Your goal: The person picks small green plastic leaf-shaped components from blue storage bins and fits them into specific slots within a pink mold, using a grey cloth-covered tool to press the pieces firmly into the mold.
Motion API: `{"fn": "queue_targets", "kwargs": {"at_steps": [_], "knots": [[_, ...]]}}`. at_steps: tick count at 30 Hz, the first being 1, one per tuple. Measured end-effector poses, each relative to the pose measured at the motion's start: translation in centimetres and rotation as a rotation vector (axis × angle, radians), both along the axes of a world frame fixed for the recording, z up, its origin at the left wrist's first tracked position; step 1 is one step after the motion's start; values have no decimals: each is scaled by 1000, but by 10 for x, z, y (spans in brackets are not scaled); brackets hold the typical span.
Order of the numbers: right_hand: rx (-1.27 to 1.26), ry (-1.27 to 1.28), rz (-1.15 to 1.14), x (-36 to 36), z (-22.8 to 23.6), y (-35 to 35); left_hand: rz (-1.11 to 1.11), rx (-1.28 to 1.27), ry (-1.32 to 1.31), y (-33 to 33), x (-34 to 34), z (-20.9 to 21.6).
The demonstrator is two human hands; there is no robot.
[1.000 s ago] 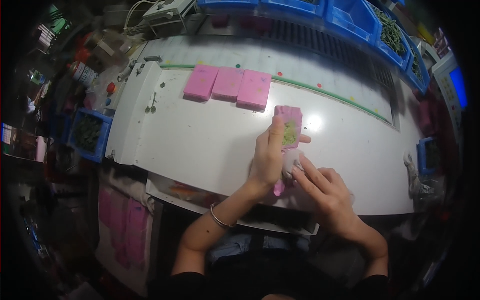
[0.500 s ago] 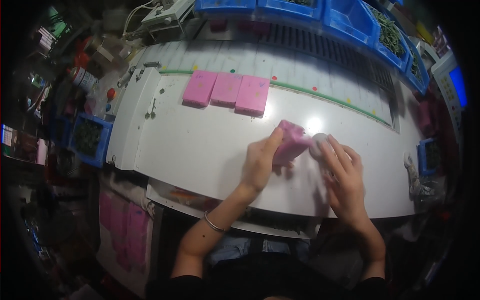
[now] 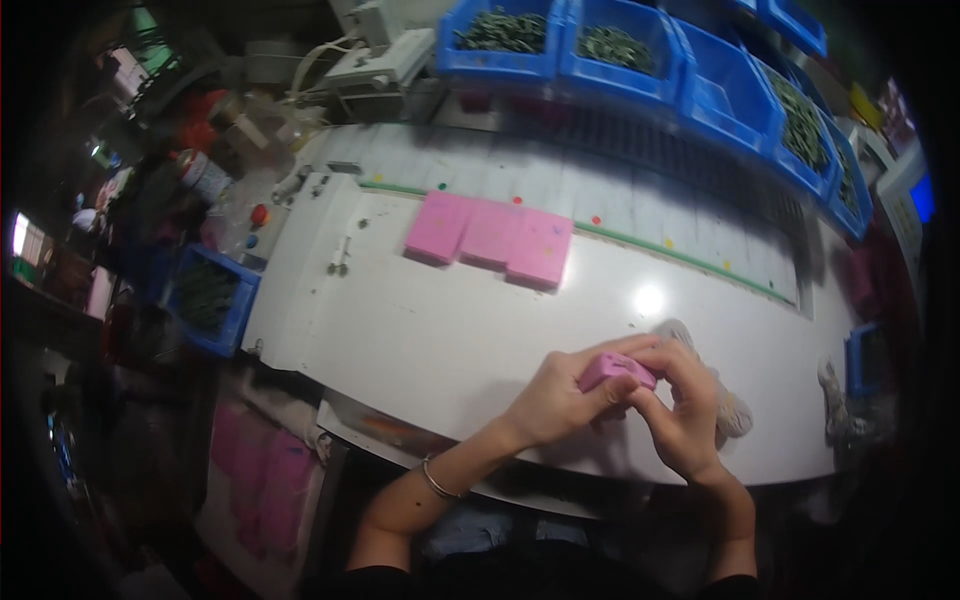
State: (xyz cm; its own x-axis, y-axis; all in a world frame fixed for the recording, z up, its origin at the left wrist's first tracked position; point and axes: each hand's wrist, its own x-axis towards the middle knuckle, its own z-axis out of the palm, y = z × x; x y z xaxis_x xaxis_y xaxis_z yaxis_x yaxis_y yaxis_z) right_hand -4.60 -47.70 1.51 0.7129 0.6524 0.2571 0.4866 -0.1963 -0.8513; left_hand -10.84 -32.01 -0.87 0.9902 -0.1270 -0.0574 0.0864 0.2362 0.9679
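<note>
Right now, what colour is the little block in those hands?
The little block is pink; the head view, the only one, shows it.

No lettering legible. Label on can (image 3: 205, 178), ten o'clock, blurred; faint blue marks on row of pink blocks (image 3: 492, 232), twelve o'clock, unreadable.

With my left hand (image 3: 560, 402) and right hand (image 3: 688, 415) I grip a pink block (image 3: 613, 369) over the white table (image 3: 440, 340). A pale bundle (image 3: 734, 416) lies partly hidden behind my right hand. Farther off, three pink slabs (image 3: 490, 235) sit side by side.
</note>
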Motion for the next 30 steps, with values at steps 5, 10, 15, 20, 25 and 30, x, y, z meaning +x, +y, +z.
{"fn": "queue_targets", "kwargs": {"at_steps": [5,10,15,20,25,30], "knots": [[110,337,31,2,1,13,83,141,-14,4,-5,-1],[175,609,96,6,4,28,74,116,7,21,-9,12],[312,664,31,10,-15,43,176,78,44,42,-1,7],[299,556,-50,19,-38,37,486,126,23,125,24,17],[200,692,23,8,-42,42,787,214,152,241,53,16],[90,630,35,4,-42,46,942,916,110,317,86,11]]}}
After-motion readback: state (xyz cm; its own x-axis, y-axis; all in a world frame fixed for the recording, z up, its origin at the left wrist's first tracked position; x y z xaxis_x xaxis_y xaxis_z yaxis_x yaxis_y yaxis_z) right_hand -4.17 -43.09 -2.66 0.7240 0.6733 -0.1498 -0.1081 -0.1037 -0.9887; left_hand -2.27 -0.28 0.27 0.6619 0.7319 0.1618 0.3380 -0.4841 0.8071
